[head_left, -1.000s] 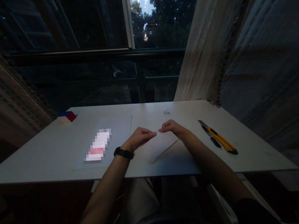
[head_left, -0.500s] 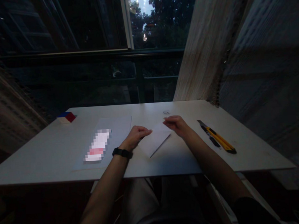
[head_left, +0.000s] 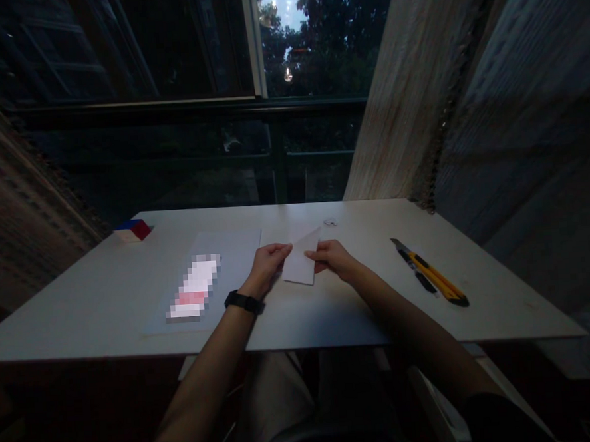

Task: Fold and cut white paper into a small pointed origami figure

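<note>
Holding: a folded white paper (head_left: 300, 264), gripped between both hands above the middle of the table (head_left: 105, 306).
Left hand: (head_left: 268, 264) fingers curled and pinched on the paper's left edge; a dark watch (head_left: 244, 302) sits on the wrist.
Right hand: (head_left: 331, 257) fingers closed on the paper's right edge, thumb side toward the left hand.
Paper position: tilted, its far corner raised toward the window, its near edge low by the tabletop; whether it touches the surface cannot be told in the dim light.
Flat sheet: (head_left: 237, 248) lies on the table just left of the left hand, with a blurred pink-and-white patch on it.
Utility knife: yellow and black (head_left: 431, 280), lying well to the right of the right hand, apart from it, blade end pointing away from the person.
Coloured block: red and blue (head_left: 133, 229), at the far left corner of the table.
Small pale object: (head_left: 330, 222) near the far edge, beyond the paper; too small to identify.
Curtain: (head_left: 397, 88) hangs at the right behind the table.
Window: (head_left: 308, 40) dark, with trees and a distant light outside.
</note>
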`<state>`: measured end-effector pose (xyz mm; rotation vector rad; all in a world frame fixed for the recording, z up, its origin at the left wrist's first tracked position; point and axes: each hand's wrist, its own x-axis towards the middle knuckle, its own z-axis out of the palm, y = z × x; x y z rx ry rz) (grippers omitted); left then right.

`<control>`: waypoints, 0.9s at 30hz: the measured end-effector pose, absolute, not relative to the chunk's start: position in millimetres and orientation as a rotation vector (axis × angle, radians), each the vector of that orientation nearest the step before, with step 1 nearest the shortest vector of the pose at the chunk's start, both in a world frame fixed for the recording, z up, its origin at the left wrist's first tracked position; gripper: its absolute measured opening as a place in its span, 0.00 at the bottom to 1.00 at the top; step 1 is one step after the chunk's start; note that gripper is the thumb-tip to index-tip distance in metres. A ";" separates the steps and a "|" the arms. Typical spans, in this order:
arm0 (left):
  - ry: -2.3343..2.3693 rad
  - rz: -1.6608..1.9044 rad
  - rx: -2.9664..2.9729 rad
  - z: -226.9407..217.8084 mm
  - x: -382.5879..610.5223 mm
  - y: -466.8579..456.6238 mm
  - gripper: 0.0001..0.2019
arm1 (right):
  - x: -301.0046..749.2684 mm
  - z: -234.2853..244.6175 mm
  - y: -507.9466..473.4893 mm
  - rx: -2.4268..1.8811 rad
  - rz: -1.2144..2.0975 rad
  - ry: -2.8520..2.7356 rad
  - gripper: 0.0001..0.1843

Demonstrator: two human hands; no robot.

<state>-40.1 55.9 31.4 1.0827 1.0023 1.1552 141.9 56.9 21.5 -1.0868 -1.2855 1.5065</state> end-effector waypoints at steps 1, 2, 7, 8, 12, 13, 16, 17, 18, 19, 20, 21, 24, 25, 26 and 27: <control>1.005 1.135 1.090 32.2 -40.0 55.1 0.16 | 142.3 20.6 57.7 -1.081 1.499 -1.257 0.14; 1.012 1.114 1.093 33.1 -39.8 54.2 0.15 | 142.9 20.1 58.5 -1.072 1.495 -1.227 0.13; 1.038 1.088 1.058 36.4 -38.8 51.0 0.15 | 142.6 20.9 59.6 -1.060 1.479 -1.140 0.10; 1.042 1.099 1.048 36.8 -38.7 50.7 0.14 | 142.1 21.9 58.9 -1.065 1.475 -1.132 0.10; 1.037 1.118 1.031 38.0 -39.8 50.6 0.18 | 142.1 26.6 55.3 -1.040 1.502 -1.154 0.10; 1.027 1.120 1.028 38.1 -40.4 51.0 0.20 | 142.8 27.5 54.6 -1.022 1.518 -1.168 0.12; 0.998 1.113 1.023 37.8 -42.3 52.6 0.23 | 145.6 28.8 54.2 -0.977 1.549 -1.169 0.18; 0.992 1.106 1.025 37.7 -42.9 53.0 0.21 | 146.4 28.7 54.5 -0.967 1.555 -1.158 0.19; 0.987 1.096 1.027 37.7 -43.4 53.2 0.20 | 147.1 28.5 54.8 -0.960 1.563 -1.146 0.19; 0.982 1.086 1.031 37.9 -43.8 53.2 0.17 | 147.5 28.1 55.1 -0.955 1.574 -1.136 0.18; 0.978 1.080 1.034 38.3 -44.1 52.9 0.15 | 147.6 27.6 55.4 -0.948 1.587 -1.130 0.15; 0.973 1.080 1.034 38.9 -44.2 52.5 0.13 | 147.4 27.1 55.6 -0.940 1.596 -1.129 0.13; 0.945 1.114 1.015 41.5 -43.7 51.5 0.12 | 144.7 25.8 55.8 -0.942 1.549 -1.136 0.09; 0.938 1.132 1.002 42.4 -43.2 51.4 0.14 | 143.4 25.6 55.8 -0.953 1.505 -1.139 0.09; 0.934 1.145 0.988 43.2 -42.8 51.5 0.15 | 142.0 25.3 56.0 -0.970 1.451 -1.141 0.10; 0.937 1.152 0.977 43.7 -42.3 51.7 0.16 | 140.6 25.1 56.3 -0.990 1.393 -1.143 0.11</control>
